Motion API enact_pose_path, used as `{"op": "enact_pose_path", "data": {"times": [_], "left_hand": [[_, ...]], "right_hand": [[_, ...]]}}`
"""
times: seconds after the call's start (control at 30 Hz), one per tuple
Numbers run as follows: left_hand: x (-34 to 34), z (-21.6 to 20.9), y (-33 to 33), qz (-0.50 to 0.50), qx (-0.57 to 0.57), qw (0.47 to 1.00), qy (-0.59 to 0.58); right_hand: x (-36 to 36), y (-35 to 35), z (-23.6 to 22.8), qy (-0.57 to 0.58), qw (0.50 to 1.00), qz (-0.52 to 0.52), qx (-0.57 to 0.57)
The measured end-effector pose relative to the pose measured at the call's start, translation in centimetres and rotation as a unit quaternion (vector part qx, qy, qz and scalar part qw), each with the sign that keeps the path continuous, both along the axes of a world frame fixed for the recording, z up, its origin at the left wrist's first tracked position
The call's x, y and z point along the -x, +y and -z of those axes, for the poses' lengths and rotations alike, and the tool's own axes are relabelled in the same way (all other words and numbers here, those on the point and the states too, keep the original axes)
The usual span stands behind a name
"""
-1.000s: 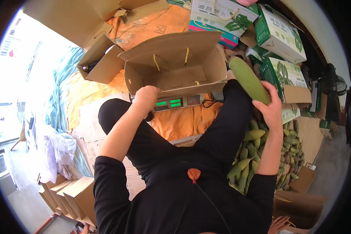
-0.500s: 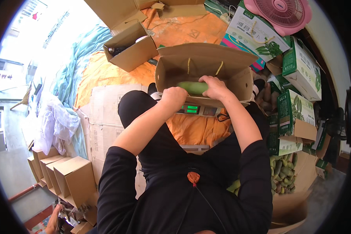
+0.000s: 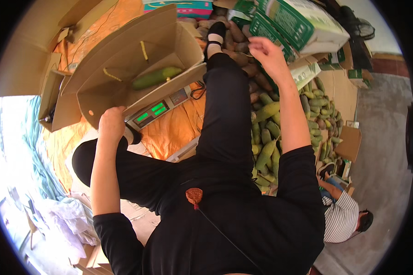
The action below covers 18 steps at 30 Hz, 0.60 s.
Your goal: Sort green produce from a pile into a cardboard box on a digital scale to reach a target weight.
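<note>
My left hand [image 3: 111, 123] grips the near edge of an open cardboard box [image 3: 124, 59] that rests on a weighing scale [image 3: 158, 109] with a green lit display. One long green cucumber-like vegetable [image 3: 157, 78] lies inside the box. My right hand [image 3: 267, 51] is raised over a heap of green vegetables [image 3: 270, 137] and brown tubers [image 3: 250, 68] to my right; its fingers are loosely curled and hold nothing. My black-trousered legs stretch out under both arms.
Green and white printed cartons [image 3: 298, 23] are stacked at the upper right. An orange sheet [image 3: 174, 133] covers the ground under the scale. More cardboard boxes [image 3: 55, 96] lie at the left. Another person in a striped shirt [image 3: 342, 220] crouches at the lower right.
The green vegetable that both hands held over the box now lies in it. My right hand has swung away to the right, above the vegetable heap. The left hand stays on the box edge.
</note>
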<state>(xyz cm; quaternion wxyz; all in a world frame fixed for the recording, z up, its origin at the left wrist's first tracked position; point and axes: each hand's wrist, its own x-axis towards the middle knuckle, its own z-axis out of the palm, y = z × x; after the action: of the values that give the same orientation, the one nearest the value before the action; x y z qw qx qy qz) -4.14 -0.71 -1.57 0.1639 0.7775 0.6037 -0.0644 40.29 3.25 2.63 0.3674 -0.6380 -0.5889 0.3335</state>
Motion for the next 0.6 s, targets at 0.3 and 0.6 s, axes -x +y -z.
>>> {"op": "enact_pose_path", "data": {"times": [0.3, 0.6], "left_hand": [[0.6, 0.6, -0.5, -0.031, 0.015, 0.999, -0.005], [1.5, -0.4, -1.3, -0.020, 0.023, 0.995, 0.092]], "right_hand": [[-11.2, -16.2, 21.4, -0.146, 0.937, 0.150, 0.280], [-5.5, -20.7, 31.2, 0.044, 0.881, 0.287, 0.375]]}}
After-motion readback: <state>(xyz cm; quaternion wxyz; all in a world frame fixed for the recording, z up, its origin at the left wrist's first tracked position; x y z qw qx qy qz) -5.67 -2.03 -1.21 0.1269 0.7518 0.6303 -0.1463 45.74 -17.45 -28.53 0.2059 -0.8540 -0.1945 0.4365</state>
